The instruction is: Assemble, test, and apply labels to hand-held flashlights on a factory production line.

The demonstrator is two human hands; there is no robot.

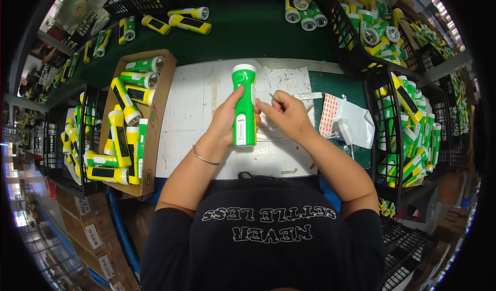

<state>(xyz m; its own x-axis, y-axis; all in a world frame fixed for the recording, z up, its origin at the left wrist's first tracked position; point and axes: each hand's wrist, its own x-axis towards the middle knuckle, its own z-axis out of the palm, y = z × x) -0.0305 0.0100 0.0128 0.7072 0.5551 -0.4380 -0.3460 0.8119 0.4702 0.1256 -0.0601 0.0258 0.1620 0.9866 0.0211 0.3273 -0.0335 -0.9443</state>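
My left hand (226, 116) is wrapped round a green flashlight (244, 102) with a white head and a white panel low on its body. The flashlight stands lengthwise before me, its head pointing away. My right hand (287, 114) is at the flashlight's right side, thumb and fingers pinched together close to the body. A thin dark tip shows at its curled forefinger; what it belongs to is too small to make out. Right of that hand lie a sheet of red stickers (329, 116) and a white plug-like block (345, 131) with a cord, on a white plastic bag (363, 124).
At left stands a cardboard box (161, 102) of green and yellow flashlights. Black crates (391, 136) full of flashlights flank the right side. Several loose flashlights (189, 23) lie on the green belt (232, 38) beyond the white work surface (186, 97).
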